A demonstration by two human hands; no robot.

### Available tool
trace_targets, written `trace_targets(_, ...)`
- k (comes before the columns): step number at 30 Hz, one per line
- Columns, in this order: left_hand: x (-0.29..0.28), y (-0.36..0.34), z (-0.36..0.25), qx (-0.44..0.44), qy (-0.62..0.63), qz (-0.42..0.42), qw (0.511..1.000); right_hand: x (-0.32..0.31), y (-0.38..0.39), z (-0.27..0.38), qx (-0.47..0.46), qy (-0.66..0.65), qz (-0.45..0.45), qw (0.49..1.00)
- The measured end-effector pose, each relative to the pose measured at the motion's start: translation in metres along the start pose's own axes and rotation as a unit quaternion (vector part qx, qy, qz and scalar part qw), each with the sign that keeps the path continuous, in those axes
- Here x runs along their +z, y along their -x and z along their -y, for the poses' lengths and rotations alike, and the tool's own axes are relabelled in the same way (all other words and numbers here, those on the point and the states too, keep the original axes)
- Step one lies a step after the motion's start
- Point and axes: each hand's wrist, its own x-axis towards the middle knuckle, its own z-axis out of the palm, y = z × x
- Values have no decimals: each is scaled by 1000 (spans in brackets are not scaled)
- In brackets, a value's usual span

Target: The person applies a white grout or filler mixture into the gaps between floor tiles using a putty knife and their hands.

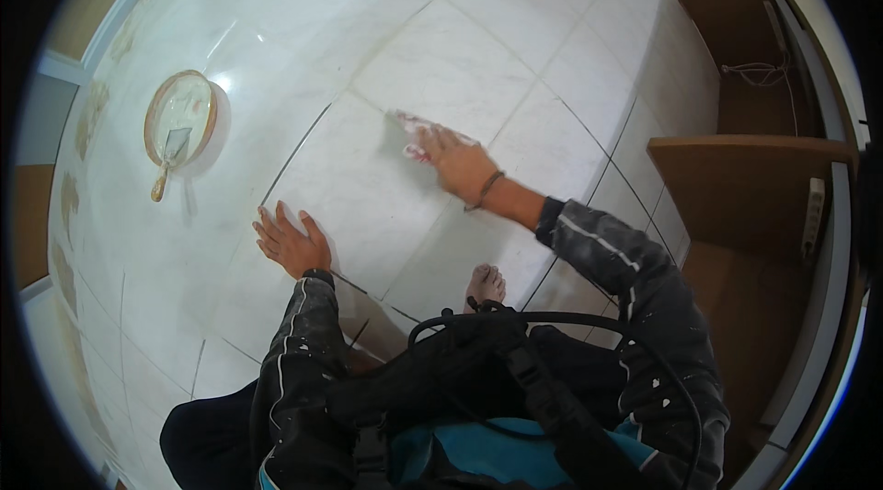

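Observation:
My right hand (457, 165) presses a crumpled white and red cloth (418, 153) against the pale tiled floor (441, 58), near a joint between tiles. The hand is slightly blurred, and its fingers cover part of the cloth. Flat on the floor to the left lies my left hand (292, 242), fingers spread, beside a dark joint line. Some joints are filled with pale material, others show as dark lines. Farther left stands a shallow round bowl (150, 113) with whitish residue. A putty knife (175, 148) leans over its near rim, handle outward.
At the right, a brown wooden cabinet (736, 182) has open compartments, with a white cable (759, 74) and a power strip (813, 214) on it. My bare foot (486, 285) is on the tiles just in front of me. A door frame (115, 17) edges the far left.

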Motion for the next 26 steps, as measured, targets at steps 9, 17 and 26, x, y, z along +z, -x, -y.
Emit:
trace_targets(9, -2, -2, 15, -7, -17, 0, 1000, -15, -6, 64, -58, -95, 136, 984)
trace_targets(17, 0, 0, 5, 9, -8, -5, 1000, -50, -55, -60, 102, -58, 230, 966)
trace_targets(26, -1, 0, 10, 9, -5, -13, 1000, -47, -62, -36, 182, -55, 304, 934)
